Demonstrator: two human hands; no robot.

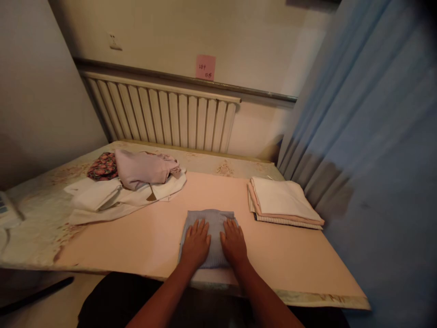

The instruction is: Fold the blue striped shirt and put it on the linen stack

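Observation:
A folded grey-blue ribbed garment (214, 241) lies flat near the front edge of the table, directly before me. On its left side my left hand (196, 243) rests palm down, fingers stretched out. My right hand (234, 241) lies the same way on its right side, with the fingers pointing away from me. Neither hand grips the cloth; both press or rest on top of it. Parts of the garment are hidden under my palms.
At the left lies a loose heap of clothes: a pale pink garment (141, 168), a dark floral cloth (103, 166) and white cloth (92, 193). A folded stack (283, 200) sits at the right, beside a blue curtain (368, 182). A radiator (164, 114) stands behind the table.

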